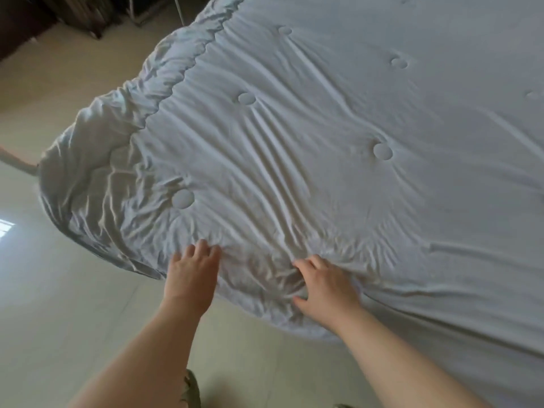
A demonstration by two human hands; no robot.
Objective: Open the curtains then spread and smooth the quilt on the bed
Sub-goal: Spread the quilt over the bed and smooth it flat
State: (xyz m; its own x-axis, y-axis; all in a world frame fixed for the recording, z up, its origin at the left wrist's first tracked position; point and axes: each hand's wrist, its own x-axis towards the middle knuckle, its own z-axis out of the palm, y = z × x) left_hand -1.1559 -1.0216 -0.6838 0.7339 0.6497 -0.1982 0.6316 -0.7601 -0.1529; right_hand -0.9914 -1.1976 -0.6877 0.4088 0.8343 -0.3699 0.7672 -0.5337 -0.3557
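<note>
White quilt (323, 113) cloth fills the view from the centre out to 3 o'clock. It is spread over the bed, with its near edge running from 8 o'clock down to 5 o'clock. Long creases fan up from that edge toward 12 o'clock, and round stitched tufts (382, 151) dot the top. A ruffled border (164, 92) runs along the 10 o'clock side, where the corner hangs bunched over the pale tiled floor (73, 290).

At 7 o'clock the left hand (192, 275) reaches in with fingers straight and relaxed, and only their tips touch the quilt's edge. Just right of 6 o'clock the right hand (326, 287) lies on the edge, fingers bent over a bunch of gathered cloth and thumb spread wide. I cannot tell whether it grips the cloth or only presses it. The two hands are near each other but apart.

Dark furniture (82, 13) stands at 11 o'clock, and a shoe (191, 387) shows at 6 o'clock.
</note>
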